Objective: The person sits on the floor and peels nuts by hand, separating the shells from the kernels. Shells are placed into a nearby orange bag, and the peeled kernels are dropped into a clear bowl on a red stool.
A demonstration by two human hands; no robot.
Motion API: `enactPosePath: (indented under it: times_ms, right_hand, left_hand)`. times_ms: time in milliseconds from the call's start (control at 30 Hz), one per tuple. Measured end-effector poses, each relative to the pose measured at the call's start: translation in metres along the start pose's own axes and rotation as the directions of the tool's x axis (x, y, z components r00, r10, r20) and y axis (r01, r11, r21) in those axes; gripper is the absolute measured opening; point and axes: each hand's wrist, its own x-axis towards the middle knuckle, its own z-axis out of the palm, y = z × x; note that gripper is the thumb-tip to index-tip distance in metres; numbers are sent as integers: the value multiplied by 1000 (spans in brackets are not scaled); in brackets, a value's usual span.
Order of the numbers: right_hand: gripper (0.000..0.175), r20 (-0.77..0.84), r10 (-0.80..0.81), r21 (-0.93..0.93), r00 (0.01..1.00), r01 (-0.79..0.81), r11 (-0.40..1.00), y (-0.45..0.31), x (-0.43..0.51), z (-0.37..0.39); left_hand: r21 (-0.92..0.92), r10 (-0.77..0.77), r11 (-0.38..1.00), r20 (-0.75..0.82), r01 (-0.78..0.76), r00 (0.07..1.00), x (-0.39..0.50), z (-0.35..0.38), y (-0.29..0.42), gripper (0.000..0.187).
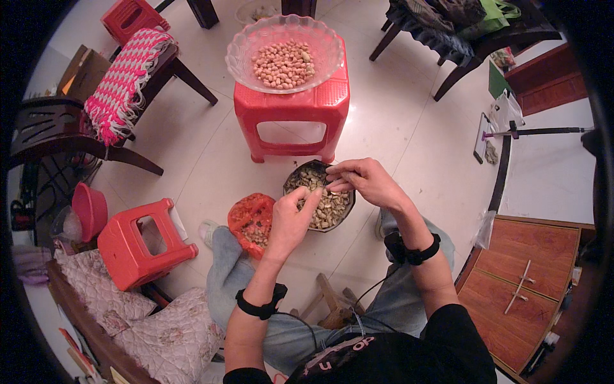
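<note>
My left hand (296, 216) and my right hand (367, 181) meet at the fingertips above a dark many-sided container (352, 211). Peanut shells or peanuts in their shells (328, 216) fill it. The left thumb and forefinger are pinched together; whatever is between them is too small to make out. The right fingers stretch towards them, slightly curved. By my left forearm lies an opened red plastic bag (242, 211) with peanuts or bits of shell in it. Further off, a clear scalloped bowl (240, 60) holds shelled pinkish peanuts (283, 65).
A red plastic stool (292, 108) carries the clear bowl. Another red stool (127, 245) lies tipped on the left, near a pink basin (91, 211). Dark wooden chairs stand at upper left and upper right. A mop (481, 137) and a wooden cabinet (527, 240) are at right.
</note>
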Motion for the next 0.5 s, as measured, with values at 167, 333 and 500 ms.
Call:
enactPosePath:
  times_ms: [167, 333, 500]
  right_hand:
    - [29, -73, -38, 474, 997, 68, 878, 5, 8, -1]
    - [30, -194, 64, 780, 979, 114, 615, 14, 22, 10]
    - [34, -211, 28, 781, 977, 151, 607, -10, 23, 20]
  left_hand:
    - [-572, -360, 690, 260, 443, 896, 1, -1, -4, 32]
    - [-835, -369, 324, 321, 444, 873, 0, -2, -7, 32]
    - [-906, -451, 162, 283, 390, 846, 3, 2, -10, 33]
